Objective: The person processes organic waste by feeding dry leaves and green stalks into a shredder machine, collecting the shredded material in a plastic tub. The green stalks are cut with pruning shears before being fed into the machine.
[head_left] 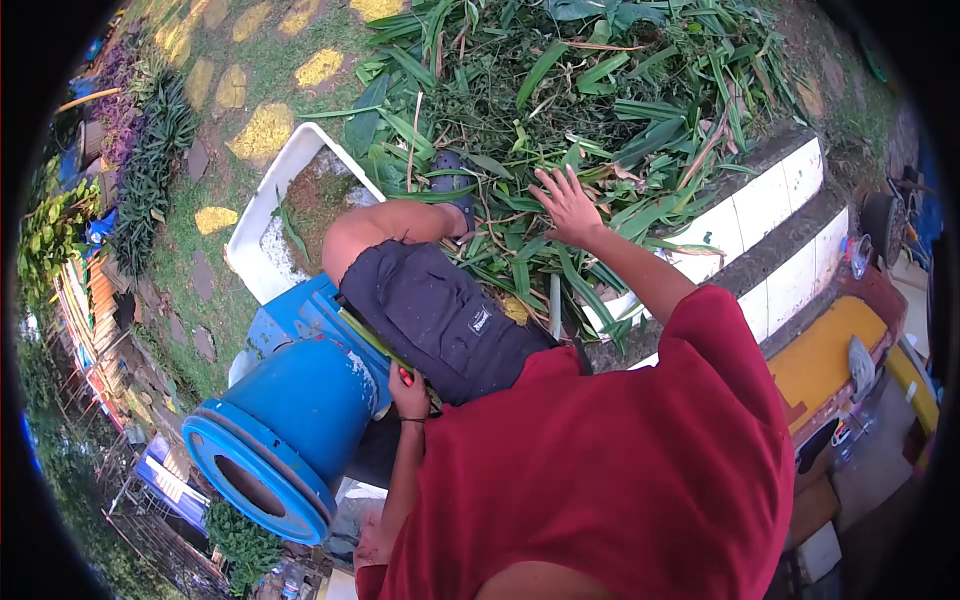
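Note:
My right hand (570, 208) is spread open over a large heap of cut green leaves (610, 110), nearest to the long leaves at its lower edge. Beside my thigh in dark shorts (455, 325), my left hand (409, 393) is closed on a long, thin yellow-green object (375, 338). A bit of red shows at its fingers; what the object is cannot be made out. A foot in a dark shoe (452, 182) rests at the left edge of the heap.
A white tub (245, 240) with brown and white matter lies beyond my knee. Near my left arm is a blue barrel (290, 390) on its side. White-tiled steps (760, 215) run along the right, with a yellow surface (835, 340) below. Yellow stepping stones (265, 132) dot the grass.

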`<act>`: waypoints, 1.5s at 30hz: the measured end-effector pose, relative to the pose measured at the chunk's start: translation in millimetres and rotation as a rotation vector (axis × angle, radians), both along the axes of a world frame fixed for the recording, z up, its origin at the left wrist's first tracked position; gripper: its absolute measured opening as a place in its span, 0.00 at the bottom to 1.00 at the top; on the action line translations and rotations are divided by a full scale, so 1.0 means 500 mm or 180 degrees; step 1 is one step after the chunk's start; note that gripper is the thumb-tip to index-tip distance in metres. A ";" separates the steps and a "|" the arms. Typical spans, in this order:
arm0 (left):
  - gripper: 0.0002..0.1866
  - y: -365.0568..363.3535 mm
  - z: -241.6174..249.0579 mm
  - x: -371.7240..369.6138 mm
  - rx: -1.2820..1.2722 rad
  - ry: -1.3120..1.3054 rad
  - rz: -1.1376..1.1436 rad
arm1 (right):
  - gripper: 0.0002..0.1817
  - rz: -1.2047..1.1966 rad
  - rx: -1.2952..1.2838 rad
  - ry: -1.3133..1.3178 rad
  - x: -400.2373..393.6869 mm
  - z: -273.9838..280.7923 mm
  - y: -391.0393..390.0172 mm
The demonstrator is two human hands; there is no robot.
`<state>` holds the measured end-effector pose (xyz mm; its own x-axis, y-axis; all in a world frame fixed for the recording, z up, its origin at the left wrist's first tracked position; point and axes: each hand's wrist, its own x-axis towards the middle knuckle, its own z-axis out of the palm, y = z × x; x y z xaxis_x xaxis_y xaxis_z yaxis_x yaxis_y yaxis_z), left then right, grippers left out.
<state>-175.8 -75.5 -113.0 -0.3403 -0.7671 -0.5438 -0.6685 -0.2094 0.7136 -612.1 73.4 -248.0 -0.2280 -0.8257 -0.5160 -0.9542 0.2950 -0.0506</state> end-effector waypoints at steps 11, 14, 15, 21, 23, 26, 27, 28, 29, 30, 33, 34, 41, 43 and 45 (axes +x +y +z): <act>0.09 0.008 0.030 0.002 -0.0051 0.0167 0.0550 | 0.54 -0.0474 0.1082 0.0538 0.063 -0.256 0.148; 0.08 0.010 0.042 -0.005 0.0031 0.0026 0.0613 | 0.30 -0.0900 0.1465 0.0077 0.055 -0.293 0.170; 0.08 0.012 0.033 0.003 0.0025 0.0015 0.0657 | 0.23 -0.0869 0.1309 0.0176 0.052 -0.295 0.178; 0.09 0.015 0.013 0.017 -0.0003 0.0048 0.0580 | 0.18 -0.0648 0.1291 0.0177 0.049 -0.296 0.176; 0.09 0.010 0.020 0.011 -0.0004 0.0046 0.0569 | 0.15 -0.1196 0.1046 -0.0242 0.047 -0.312 0.179; 0.09 0.012 0.020 0.007 0.0026 0.0060 0.0579 | 0.16 -0.1597 0.1061 -0.0506 0.022 -0.244 0.140; 0.09 0.010 0.021 0.005 0.0003 0.0088 0.0626 | 0.20 -0.1811 0.1029 -0.0625 0.013 -0.223 0.130; 0.09 0.006 0.023 0.004 -0.0016 0.0114 0.0639 | 0.29 -0.2180 0.0812 -0.0818 0.001 -0.200 0.117; 0.08 0.008 0.030 -0.001 -0.0067 0.0016 0.0530 | 0.29 -0.2165 0.0793 -0.0790 -0.014 -0.184 0.114; 0.08 0.008 0.035 -0.008 -0.0123 -0.0069 0.0421 | 0.28 -0.2471 0.0297 -0.1204 -0.040 -0.169 0.106; 0.07 0.008 0.059 -0.024 -0.0166 0.0031 0.0411 | 0.21 -0.3417 -0.0993 -0.2558 -0.131 -0.109 0.067; 0.07 0.006 0.062 -0.024 -0.0180 0.0088 0.0425 | 0.20 -0.3894 -0.1321 -0.2977 -0.152 -0.088 0.055; 0.03 0.021 0.045 0.037 -0.0455 0.0495 0.0387 | 0.19 -0.4748 -0.2798 -0.4272 -0.240 0.316 -0.079; 0.03 0.030 0.040 0.065 -0.0511 0.0523 0.0388 | 0.14 -0.4514 -0.3119 -0.4913 -0.235 0.407 -0.123; 0.03 0.040 0.024 0.093 -0.0411 0.0805 0.0851 | 0.11 -0.4172 -0.3308 -0.5497 -0.210 0.514 -0.176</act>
<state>-129.4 -55.7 -100.8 -0.2302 -0.9035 -0.3615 -0.4021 -0.2500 0.8808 -717.1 -14.7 9.1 -0.6167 -0.6713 -0.4112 0.6672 -0.1685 -0.7256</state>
